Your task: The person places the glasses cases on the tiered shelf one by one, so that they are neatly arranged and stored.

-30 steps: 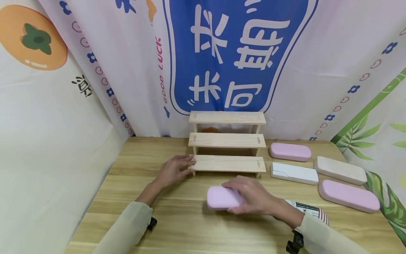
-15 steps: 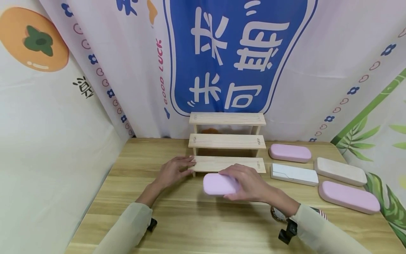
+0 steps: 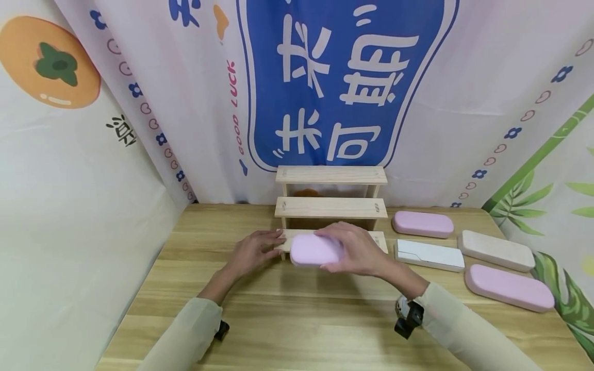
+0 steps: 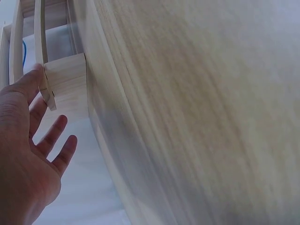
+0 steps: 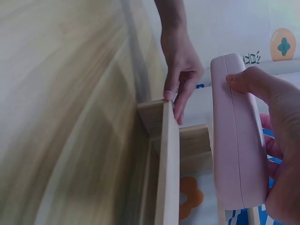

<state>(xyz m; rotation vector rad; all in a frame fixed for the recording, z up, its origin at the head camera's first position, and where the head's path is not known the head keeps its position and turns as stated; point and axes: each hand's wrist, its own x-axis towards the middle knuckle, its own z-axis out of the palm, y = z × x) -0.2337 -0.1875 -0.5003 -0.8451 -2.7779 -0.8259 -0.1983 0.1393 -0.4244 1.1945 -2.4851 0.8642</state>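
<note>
A pink glasses case (image 3: pixel 316 250) with a seam along its side is gripped by my right hand (image 3: pixel 355 250), thumb on one face and fingers on the other. It hangs in the air close over the bottom board of a three-step wooden display rack (image 3: pixel 330 207), overlapping that board in the head view. With thumb and fingers, my left hand (image 3: pixel 252 252) pinches the left end of the bottom board. In the left wrist view the left hand (image 4: pixel 28 145) has its thumb at the board's end, other fingers spread. The right wrist view shows the case (image 5: pixel 238 140) beside the board (image 5: pixel 168 159).
Right of the rack lie a pink case (image 3: pixel 423 224), a white case (image 3: pixel 429 255), a cream case (image 3: pixel 497 250) and another pink case (image 3: pixel 509 287). A round-ended printed object (image 3: pixel 401 306) is mostly hidden under my right forearm. A printed curtain (image 3: pixel 209 113) hangs behind the rack.
My right hand has lifted the pink glasses case from low over the table, forward and slightly left, to the bottom board. The left hand stays at the rack's left end.
</note>
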